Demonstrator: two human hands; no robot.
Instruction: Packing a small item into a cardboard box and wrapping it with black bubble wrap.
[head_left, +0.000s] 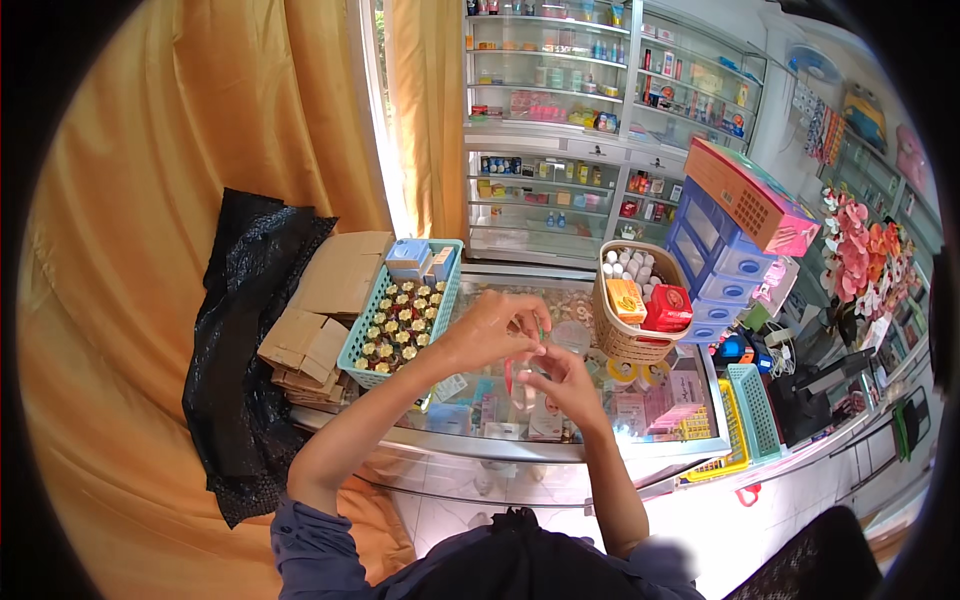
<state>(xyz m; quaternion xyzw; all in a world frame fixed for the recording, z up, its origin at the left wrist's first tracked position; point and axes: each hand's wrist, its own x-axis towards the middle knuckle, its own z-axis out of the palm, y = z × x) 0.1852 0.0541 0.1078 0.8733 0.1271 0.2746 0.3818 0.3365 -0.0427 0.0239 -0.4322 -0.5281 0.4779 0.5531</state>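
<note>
Above a glass display counter (480, 429), my left hand (495, 326) and my right hand (562, 381) meet with bent fingertips. Between them they pinch a small, thin strip with pink-red and clear parts (511, 379), which hangs below the fingers. What it is exactly I cannot tell, as the fingers hide much of it. A bit of green shows by the left fingertips. Just left of my left hand stands a teal plastic basket (360, 376) of small bottles with gold flower-shaped caps (401, 322) and blue boxes (409, 259). Boxed goods are visible through the glass.
A beige basket (634, 346) with white-capped bottles and boxes stands right, beside blue drawers (705, 259) topped by a large box (750, 195). Flattened cardboard (341, 274) and a black plastic sheet (247, 360) lie left. Shelves (547, 135) stand behind the counter.
</note>
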